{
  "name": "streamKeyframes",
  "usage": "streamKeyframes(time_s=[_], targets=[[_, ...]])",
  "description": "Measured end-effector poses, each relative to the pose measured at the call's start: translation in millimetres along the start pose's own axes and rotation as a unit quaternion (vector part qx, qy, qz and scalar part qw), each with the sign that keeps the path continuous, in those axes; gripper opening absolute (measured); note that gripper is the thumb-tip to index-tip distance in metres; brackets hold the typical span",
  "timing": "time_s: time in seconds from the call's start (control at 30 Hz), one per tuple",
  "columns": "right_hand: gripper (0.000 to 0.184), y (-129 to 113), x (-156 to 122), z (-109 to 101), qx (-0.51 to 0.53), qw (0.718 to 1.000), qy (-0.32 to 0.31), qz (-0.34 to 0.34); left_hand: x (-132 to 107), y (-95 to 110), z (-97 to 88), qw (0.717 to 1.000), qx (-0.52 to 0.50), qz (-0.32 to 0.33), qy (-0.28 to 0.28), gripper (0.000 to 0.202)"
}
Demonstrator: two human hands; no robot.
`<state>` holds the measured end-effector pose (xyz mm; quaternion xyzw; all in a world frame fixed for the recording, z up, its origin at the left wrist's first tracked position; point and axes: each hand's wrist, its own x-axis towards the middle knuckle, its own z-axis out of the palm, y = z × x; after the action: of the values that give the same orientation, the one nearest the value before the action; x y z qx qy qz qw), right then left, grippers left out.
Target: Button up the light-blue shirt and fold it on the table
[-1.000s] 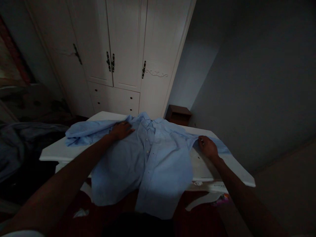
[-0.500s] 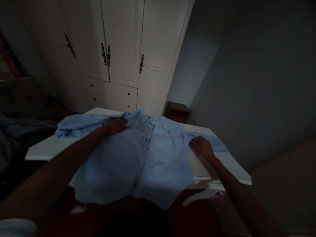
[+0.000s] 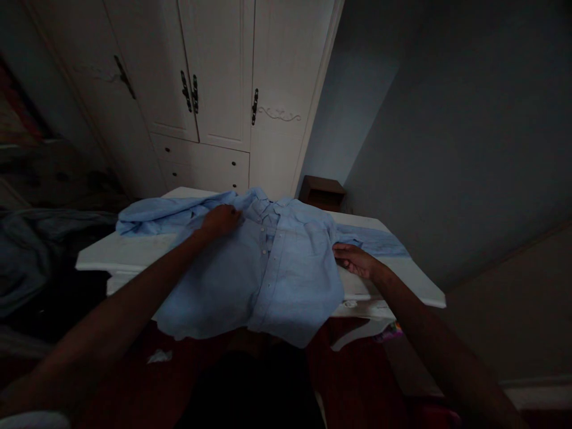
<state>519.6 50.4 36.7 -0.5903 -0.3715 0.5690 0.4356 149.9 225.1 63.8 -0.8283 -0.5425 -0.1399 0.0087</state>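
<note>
A light blue button-up shirt (image 3: 295, 268) lies front up across a white table, its collar at the far side and its hem hanging over the near edge. One sleeve (image 3: 152, 215) is bunched out to the left; the other sleeve (image 3: 379, 240) stretches flat to the right. On the shirt's upper left chest, my left hand (image 3: 222, 219) is closed with fingers bent into the cloth. Beside the right side seam, my right hand (image 3: 355, 260) has its fingers stretched out, their tips touching the shirt's edge.
The white table (image 3: 105, 253) has a shaped apron and curved legs. Behind it stand a white wardrobe (image 3: 223, 77) and a small brown cabinet (image 3: 322, 192). Grey cloth (image 3: 49, 244) is heaped at left. A crumpled white scrap (image 3: 159, 356) lies on the red floor.
My left hand has gone from lying flat with spread fingers to bent fingers, slightly further right. My right hand has left its pinch near the sleeve and shifted left to the shirt's side.
</note>
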Motion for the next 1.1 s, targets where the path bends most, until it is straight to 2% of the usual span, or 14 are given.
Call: streamKeyframes(time_s=[0.1,0.2,0.27,0.33,0.4,0.53,0.63,0.77,0.87,0.93,1.03,1.1], targets=[[0.034,-2,1,8,-0.065,0.998,-0.016,0.014,-34,51,0.6,0.994,-0.105,0.038,-0.004,0.044],[0.040,-2,2,20,-0.126,0.992,-0.019,0.001,-74,95,7.6,0.982,-0.173,0.022,-0.068,0.055],[0.040,-4,0,27,-0.160,0.987,0.016,-0.014,-94,114,13.5,0.986,-0.152,0.015,-0.069,0.067],[0.039,-8,-3,29,-0.190,0.979,0.060,-0.030,-105,122,17.9,0.991,-0.120,0.015,-0.063,0.073],[0.038,-13,-7,27,-0.195,0.976,0.080,-0.045,-107,123,20.0,0.992,-0.105,0.015,-0.070,0.069],[0.040,-23,-12,20,-0.164,0.980,0.097,-0.063,-99,112,20.7,0.986,-0.132,0.023,-0.102,0.041],[0.038,-21,-13,22,-0.144,0.978,0.139,-0.060,-96,105,23.8,0.980,-0.174,0.024,-0.091,0.022],[0.028,-8,-15,29,-0.103,0.985,0.131,-0.053,-98,94,30.9,0.963,-0.268,0.015,-0.041,0.017],[0.026,3,-17,28,-0.091,0.988,0.114,-0.056,-102,85,33.9,0.931,-0.366,0.013,-0.006,0.022],[0.025,9,-16,25,-0.084,0.985,0.137,-0.065,-107,80,33.2,0.907,-0.419,-0.007,0.035,0.029],[0.027,16,-13,22,-0.035,0.982,0.169,-0.077,-123,78,27.9,0.876,-0.466,-0.055,0.114,0.034],[0.028,18,-12,24,0.020,0.983,0.164,-0.077,-140,82,23.6,0.852,-0.491,-0.086,0.158,0.035]])
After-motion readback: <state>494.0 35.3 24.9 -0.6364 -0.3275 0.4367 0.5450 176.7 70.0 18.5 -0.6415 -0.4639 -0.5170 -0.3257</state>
